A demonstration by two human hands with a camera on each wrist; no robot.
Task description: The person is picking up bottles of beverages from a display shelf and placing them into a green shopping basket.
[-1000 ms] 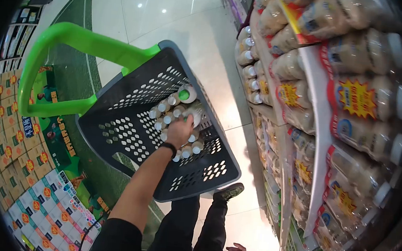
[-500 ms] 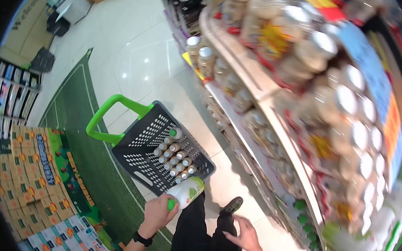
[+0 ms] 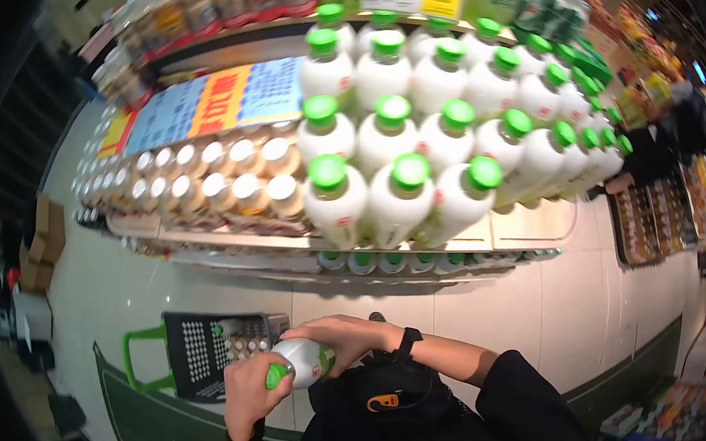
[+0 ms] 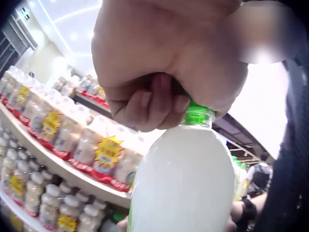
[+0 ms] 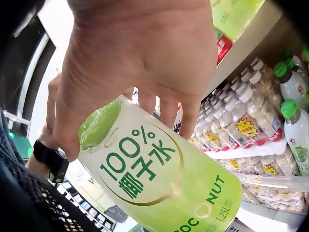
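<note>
A large white-and-green bottle of coconut water [image 3: 302,360] is tilted in front of the person's body. The left hand [image 3: 245,390] grips its green cap end; in the left wrist view the curled fingers [image 4: 145,104] wrap the cap above the white shoulder. Around the bottle's body goes the right hand [image 3: 349,336], thumb on one side and fingers on the other. Its printed label [image 5: 159,169] faces the right wrist camera. To the left stands a dark shopping basket [image 3: 194,356] with a green handle [image 3: 132,359], holding several small white-capped bottles [image 3: 244,346].
Ahead is a shelf [image 3: 531,229] with rows of green-capped white bottles [image 3: 405,187]. Packs of small beige bottles [image 3: 229,187] and a blue-orange sign [image 3: 216,93] are on its left. Another person [image 3: 661,152] stands far right. Cartons [image 3: 43,242] lie at the far left.
The left hand reached into the basket, then lifted the coconut water bottle out by its cap. The right hand, apart before, now holds the bottle's body. The head view has turned toward the shelf.
</note>
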